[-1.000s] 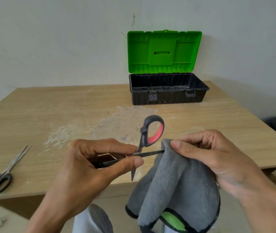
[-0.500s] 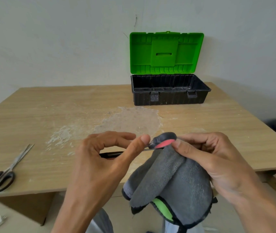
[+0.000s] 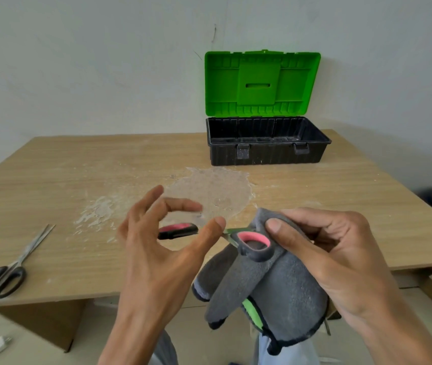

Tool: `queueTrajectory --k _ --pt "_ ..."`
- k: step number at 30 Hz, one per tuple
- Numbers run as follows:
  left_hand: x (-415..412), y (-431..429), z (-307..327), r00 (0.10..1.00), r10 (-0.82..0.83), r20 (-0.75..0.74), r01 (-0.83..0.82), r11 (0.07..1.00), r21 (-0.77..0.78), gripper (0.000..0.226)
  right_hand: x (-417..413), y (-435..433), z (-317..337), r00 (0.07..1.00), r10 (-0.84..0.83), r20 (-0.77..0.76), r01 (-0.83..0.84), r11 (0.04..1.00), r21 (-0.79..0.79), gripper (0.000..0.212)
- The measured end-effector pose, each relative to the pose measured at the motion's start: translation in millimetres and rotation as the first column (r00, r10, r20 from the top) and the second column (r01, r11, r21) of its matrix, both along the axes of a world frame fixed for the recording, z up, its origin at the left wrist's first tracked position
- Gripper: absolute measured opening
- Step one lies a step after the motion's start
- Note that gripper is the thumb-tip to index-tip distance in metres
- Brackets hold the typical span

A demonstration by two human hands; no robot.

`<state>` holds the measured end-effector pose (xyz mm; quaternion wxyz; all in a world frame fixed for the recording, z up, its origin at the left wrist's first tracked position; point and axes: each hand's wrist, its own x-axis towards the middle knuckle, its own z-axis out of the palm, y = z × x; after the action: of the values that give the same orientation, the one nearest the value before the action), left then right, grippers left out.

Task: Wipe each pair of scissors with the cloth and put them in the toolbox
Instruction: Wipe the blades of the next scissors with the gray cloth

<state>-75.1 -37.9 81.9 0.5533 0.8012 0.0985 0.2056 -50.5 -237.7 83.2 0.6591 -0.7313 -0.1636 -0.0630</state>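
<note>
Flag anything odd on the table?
A whitish, flaky patch mars the table top in front of the open toolbox, like dried residue or a peeled finish. Nothing else stands out.

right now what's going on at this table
A person is wiping pink-handled scissors with a grey cloth, pinched around them by the right hand. The left hand is spread open, thumb by the blade. Another pair of scissors lies at the left of the table; the toolbox stands open at the back.
</note>
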Motion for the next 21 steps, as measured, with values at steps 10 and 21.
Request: queueTrajectory --k 10,21 --pt "6.7 -1.0 -14.1 0.98 -0.101 -0.172 -0.015 0.823 -0.567 0.135 -1.2 1.0 -4.5 0.992 -0.05 0.117 0.049 0.999 0.008 0.015" --pt "-1.7 -2.6 3.1 0.928 -0.334 -0.162 0.159 0.753 -0.639 0.027 0.2 -2.2 -6.7 0.959 -0.088 0.269 0.111 0.991 -0.071 0.018"
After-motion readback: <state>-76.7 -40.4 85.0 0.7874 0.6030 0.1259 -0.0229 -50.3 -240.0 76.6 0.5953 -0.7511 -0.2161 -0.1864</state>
